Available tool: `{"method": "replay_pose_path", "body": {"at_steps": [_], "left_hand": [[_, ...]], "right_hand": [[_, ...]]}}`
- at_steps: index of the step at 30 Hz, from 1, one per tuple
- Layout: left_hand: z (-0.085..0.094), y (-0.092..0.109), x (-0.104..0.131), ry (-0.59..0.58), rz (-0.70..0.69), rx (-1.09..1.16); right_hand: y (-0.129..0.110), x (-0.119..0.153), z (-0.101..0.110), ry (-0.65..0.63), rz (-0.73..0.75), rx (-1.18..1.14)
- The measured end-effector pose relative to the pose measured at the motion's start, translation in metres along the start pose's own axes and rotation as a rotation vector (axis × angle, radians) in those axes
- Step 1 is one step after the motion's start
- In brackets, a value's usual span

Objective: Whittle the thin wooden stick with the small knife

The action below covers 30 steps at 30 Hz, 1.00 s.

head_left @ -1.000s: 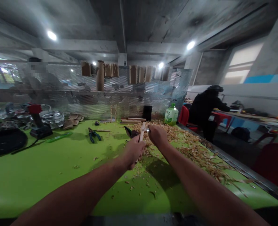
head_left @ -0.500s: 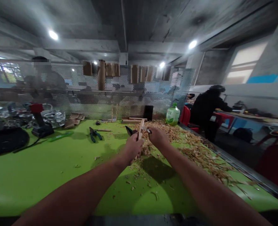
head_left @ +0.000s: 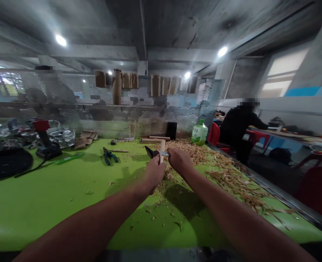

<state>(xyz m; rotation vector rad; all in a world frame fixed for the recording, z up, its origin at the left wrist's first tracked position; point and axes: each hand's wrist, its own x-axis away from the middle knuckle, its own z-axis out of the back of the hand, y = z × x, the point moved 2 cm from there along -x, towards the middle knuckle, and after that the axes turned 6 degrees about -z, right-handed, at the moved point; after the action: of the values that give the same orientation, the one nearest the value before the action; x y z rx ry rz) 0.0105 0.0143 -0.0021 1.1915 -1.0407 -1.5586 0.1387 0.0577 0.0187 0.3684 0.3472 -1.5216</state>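
Head view, and here's the shift: the metal-bladed tool (head_left: 165,154) has come across the face of the wooden strip (head_left: 163,146), lower than a moment ago, and the right hand (head_left: 180,160) is in closer. That looks like blade on wood, a cut rather than a reset, though whether the edge bites is too small to tell.

The strip stands tilted upright over the worktop (head_left: 54,203), the left hand's (head_left: 153,175) fingers gripping its lower part. The right fingers are clenched on the tool, its handle hidden in the fist. Just beyond the left hand, a dark pointed thing (head_left: 149,151).

Now the count: two hands, one strip held, one bladed tool. One pair of pliers (head_left: 110,156), one red-and-black power tool (head_left: 42,140), one green-labelled bottle (head_left: 199,133). One person (head_left: 238,123) in black sits off right. The wood shavings (head_left: 231,174)? Far too many to number!
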Motion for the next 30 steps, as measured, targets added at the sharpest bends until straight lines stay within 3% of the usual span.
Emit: {"method": "replay_pose_path", "body": {"at_steps": [6,14,17,19,22,26,30], "left_hand": [[-0.001,0.009,0.009,-0.052,-0.078,0.004],[-0.001,0.013,0.014,-0.112,-0.029,-0.009],[-0.01,0.017,0.03,-0.203,-0.033,-0.015],[-0.019,0.02,0.041,-0.342,-0.089,0.028],[-0.022,0.018,0.04,-0.328,-0.056,0.048],[-0.007,0.008,0.018,-0.198,0.059,0.076],[0.003,0.002,0.002,-0.123,0.004,0.099]], "right_hand": [[0.014,-0.009,-0.003,0.051,-0.013,-0.022],[0.03,-0.021,-0.007,0.042,-0.1,-0.031],[0.054,-0.027,-0.014,0.003,-0.25,-0.066],[0.076,-0.031,-0.018,-0.033,-0.376,-0.082],[0.094,-0.033,-0.021,-0.048,-0.451,-0.118],[0.069,-0.028,-0.016,0.013,-0.379,-0.135],[0.024,-0.012,-0.009,0.027,-0.16,-0.104]]}}
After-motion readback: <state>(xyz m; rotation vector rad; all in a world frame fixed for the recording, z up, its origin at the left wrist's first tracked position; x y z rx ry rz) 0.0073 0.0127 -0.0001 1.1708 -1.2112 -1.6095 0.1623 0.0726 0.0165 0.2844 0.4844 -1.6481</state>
